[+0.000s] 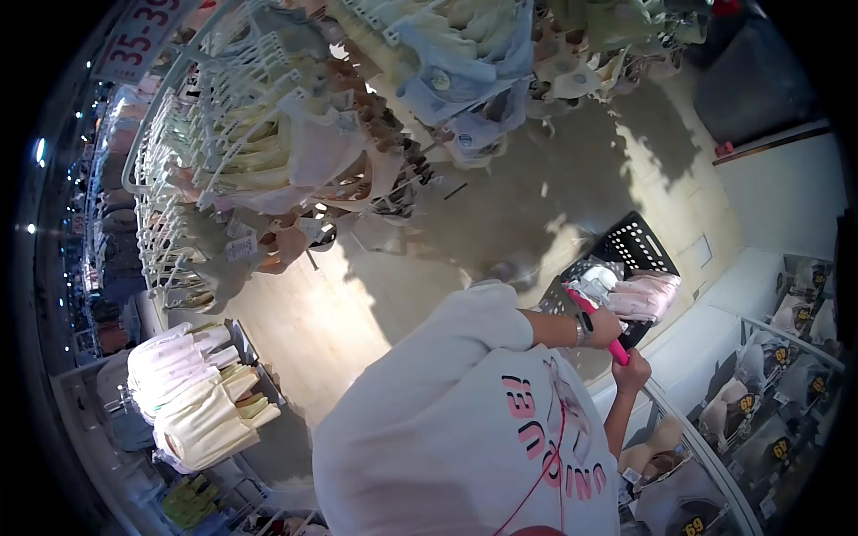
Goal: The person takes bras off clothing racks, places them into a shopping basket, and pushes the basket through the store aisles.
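Note:
My left hand [603, 330], with a watch on its wrist, is wrapped round the pink handle of a black shopping basket [640, 243]. Nearer my body, my right hand [633, 370] closes on the end of the same pink handle [620, 352]. Inside the basket lie folded pink clothes [645, 296] and a white and grey bundle [596, 280]. My forearms and white T-shirt hide part of its near side.
Racks of hanging bras [304, 147] fill the upper left and top. Pale tops [201, 393] hang on a stand at lower left. To the right, shelves [728, 473] hold more bras with price signs. Pale floor [313, 330] runs between them.

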### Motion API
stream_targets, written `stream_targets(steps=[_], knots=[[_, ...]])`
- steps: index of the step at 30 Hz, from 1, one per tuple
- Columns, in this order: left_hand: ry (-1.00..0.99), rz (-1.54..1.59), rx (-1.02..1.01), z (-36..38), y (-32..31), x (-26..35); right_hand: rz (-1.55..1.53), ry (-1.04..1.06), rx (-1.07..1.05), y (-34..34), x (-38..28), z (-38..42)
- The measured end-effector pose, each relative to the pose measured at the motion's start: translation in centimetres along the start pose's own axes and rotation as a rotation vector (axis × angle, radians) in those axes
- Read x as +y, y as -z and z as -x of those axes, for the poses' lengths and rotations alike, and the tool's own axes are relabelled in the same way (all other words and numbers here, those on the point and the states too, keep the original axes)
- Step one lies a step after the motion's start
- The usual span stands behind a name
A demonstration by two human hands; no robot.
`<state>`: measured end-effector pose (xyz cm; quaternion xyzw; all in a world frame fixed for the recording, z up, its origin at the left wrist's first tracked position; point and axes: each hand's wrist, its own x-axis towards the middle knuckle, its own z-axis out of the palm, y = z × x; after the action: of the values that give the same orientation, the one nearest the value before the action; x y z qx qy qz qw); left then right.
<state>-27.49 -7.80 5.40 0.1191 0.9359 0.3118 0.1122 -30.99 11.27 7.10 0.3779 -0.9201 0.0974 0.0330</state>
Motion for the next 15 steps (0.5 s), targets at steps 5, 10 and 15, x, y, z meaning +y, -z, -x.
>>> stream_targets(steps=[5,10,15], knots=[[0.058,0.035,0.031,-2.9,-3.3,2.1,-0.006,0.124,-0.028,-0.5,5.6,0.2],[0.143,0.037,0.037,-5.9,-3.9,5.8,-0.023,0.214,-0.039,-0.3,11.7,-0.1],[0.223,0.026,0.131,-10.1,-7.0,7.9,-0.018,0.278,-0.041,0.1,16.4,-1.4]])
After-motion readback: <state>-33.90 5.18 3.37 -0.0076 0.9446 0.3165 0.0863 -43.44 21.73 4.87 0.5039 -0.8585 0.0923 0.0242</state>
